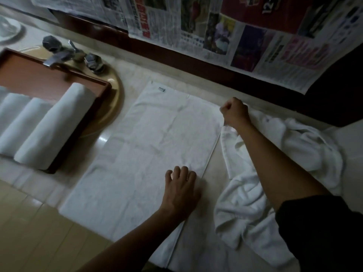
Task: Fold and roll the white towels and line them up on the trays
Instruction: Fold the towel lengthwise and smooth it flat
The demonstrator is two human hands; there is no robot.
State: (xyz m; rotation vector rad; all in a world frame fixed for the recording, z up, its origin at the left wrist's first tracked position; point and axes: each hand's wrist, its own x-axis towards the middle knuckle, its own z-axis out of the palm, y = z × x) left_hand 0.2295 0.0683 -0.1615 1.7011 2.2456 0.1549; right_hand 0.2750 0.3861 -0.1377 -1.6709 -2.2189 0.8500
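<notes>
A white towel [149,150] lies spread flat on the pale counter, a small tag near its far corner. My left hand [181,190] presses its near right edge with the fingers spread. At the towel's far right corner my right hand [234,112] is curled into a fist and pinches the edge. A crumpled heap of white towels [290,154] lies to the right, under my right forearm. On the left a brown tray [59,79] holds three rolled white towels [53,126] side by side.
The tray rests over a beige sink [115,99] with a metal tap [72,54]. Newspaper sheets [225,30] hang on the dark wall behind. A white dish [7,30] stands far left. The counter's front edge runs along the lower left.
</notes>
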